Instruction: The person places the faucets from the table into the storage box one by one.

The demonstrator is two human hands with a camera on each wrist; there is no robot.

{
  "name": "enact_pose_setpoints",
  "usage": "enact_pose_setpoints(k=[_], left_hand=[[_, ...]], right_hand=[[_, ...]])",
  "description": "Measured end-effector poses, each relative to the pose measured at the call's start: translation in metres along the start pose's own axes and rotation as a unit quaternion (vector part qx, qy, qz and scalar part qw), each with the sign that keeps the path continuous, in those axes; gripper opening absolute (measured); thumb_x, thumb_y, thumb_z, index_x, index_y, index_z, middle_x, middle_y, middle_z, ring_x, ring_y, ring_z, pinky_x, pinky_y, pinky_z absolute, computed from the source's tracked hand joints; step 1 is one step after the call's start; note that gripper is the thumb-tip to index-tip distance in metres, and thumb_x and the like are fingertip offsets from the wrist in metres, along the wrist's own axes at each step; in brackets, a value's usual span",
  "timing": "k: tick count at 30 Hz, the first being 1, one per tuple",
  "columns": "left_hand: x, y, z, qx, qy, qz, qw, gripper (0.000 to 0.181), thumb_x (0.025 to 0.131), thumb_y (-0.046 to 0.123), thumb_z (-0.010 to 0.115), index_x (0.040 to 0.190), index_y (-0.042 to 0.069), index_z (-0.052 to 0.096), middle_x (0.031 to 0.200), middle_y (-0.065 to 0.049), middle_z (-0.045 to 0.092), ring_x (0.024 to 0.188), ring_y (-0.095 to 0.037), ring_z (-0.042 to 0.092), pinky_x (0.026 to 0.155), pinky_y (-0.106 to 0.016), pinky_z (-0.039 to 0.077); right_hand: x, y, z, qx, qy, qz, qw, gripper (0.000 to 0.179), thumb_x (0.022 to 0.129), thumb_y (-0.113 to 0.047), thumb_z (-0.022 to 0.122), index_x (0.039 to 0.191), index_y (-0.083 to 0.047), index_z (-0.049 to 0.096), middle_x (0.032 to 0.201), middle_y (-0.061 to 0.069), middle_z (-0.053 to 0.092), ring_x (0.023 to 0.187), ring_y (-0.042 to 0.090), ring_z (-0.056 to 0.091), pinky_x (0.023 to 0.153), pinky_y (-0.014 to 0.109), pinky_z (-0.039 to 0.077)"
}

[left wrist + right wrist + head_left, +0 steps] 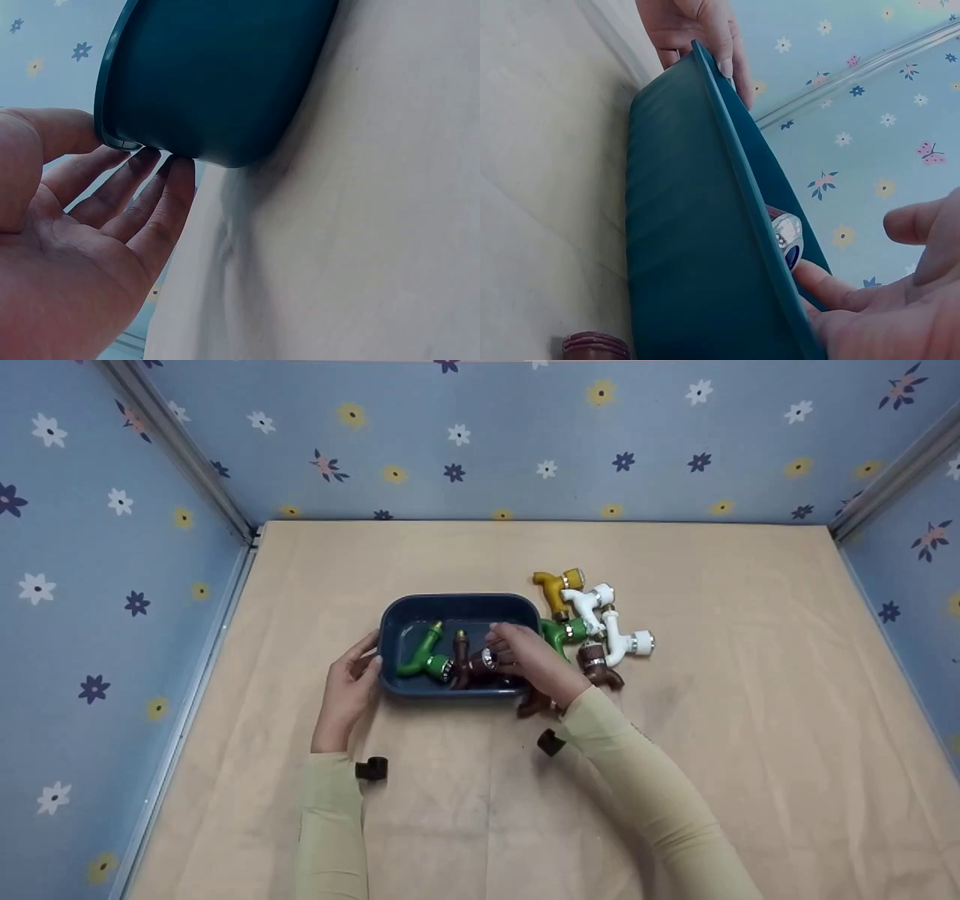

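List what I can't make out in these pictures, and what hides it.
Head view: the right end inside the blue tub, covered by the right grip.
Head view: part of the brown tap below the tub's right corner, covered by the right arm.
Left wrist view: the tub's inside, hidden by its wall; the top edge also cuts it off.
Right wrist view: the rest of the brown ridged piece, cut off by the bottom edge.

A green tap [425, 652] and a brown tap [460, 666] lie in a dark-blue basin [420, 691].
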State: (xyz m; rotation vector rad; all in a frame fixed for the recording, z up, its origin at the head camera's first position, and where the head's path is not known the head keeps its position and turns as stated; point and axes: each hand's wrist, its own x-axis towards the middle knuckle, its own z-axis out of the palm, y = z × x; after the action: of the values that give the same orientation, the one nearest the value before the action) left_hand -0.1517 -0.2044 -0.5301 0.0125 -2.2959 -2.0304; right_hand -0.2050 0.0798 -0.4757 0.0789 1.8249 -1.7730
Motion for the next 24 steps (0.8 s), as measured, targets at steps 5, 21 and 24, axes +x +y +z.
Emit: enact_pose_setpoints(k=[5, 21, 24], left_hand=[[0.0, 0.0, 0.001, -0.002, 0.0, 0.0, 1.0, 0.042, 0.098, 0.0, 0.051, 0.14, 0.002, 0.047, 0.137, -0.017, 0.05, 0.119, -0.03, 0.053, 0.09, -0.019, 0.044], [-0.001, 0.01, 0.001, -0.002, -0.008, -0.013, 0.9999, 0.043, 0.097, -0.001, 0.05, 0.14, -0.002, 0.044, 0.138, -0.021, 0.048, 0.12, -0.034, 0.051, 0.088, -0.017, 0.043], [-0.004, 0.022, 0.002, -0.001, -0.014, -0.024, 0.9996, 0.044, 0.097, -0.003, 0.049, 0.141, -0.005, 0.042, 0.139, -0.023, 0.046, 0.121, -0.036, 0.05, 0.088, -0.017, 0.043]], right_hand=[[0.0, 0.0, 0.0, 0.013, 0.008, 0.01, 0.9998, 0.052, 0.101, -0.036, 0.04, 0.128, 0.009, 0.046, 0.109, 0.015, 0.053, 0.09, 0.023, 0.055, 0.088, 0.039, 0.046], [-0.001, -0.002, -0.004, 0.055, 0.011, 0.028, 0.998, 0.061, 0.101, -0.043, 0.038, 0.134, 0.009, 0.04, 0.133, 0.027, 0.047, 0.116, 0.032, 0.05, 0.104, 0.047, 0.033], [-0.001, -0.002, -0.004, 0.052, 0.006, 0.03, 0.9982, 0.061, 0.101, -0.043, 0.038, 0.134, 0.008, 0.039, 0.134, 0.026, 0.046, 0.121, 0.034, 0.047, 0.106, 0.048, 0.03]])
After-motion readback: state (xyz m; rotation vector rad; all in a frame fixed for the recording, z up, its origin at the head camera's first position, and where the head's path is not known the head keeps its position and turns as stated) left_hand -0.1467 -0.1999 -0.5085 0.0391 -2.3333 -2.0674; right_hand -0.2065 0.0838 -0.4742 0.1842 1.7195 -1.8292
